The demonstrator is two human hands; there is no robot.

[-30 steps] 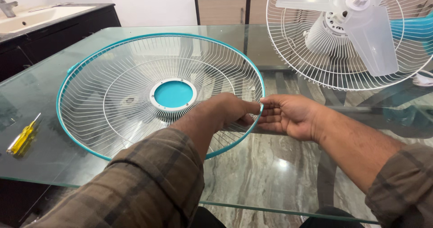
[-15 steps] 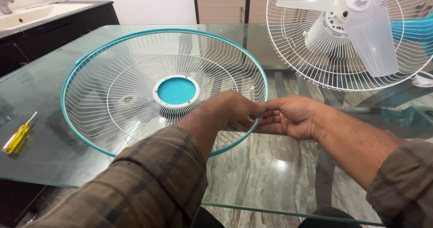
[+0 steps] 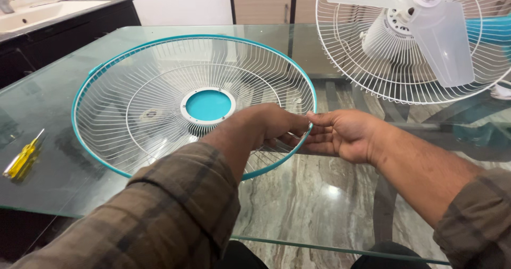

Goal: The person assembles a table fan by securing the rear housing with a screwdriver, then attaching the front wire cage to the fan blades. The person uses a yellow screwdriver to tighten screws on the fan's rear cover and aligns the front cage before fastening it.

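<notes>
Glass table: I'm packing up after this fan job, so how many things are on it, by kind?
Fan guard, loose, both hands at its rim: 1
Fan with blades: 1
Screwdriver, yellow: 1
Total: 3

place: home, dining/living room | showing it: glass-top table (image 3: 80, 189) sitting over marble-look floor (image 3: 314, 194) | dark counter with white sink (image 3: 48, 8) standing at left | wooden cabinet (image 3: 266, 8) standing against wall | household fan (image 3: 420, 40) resting on table
</notes>
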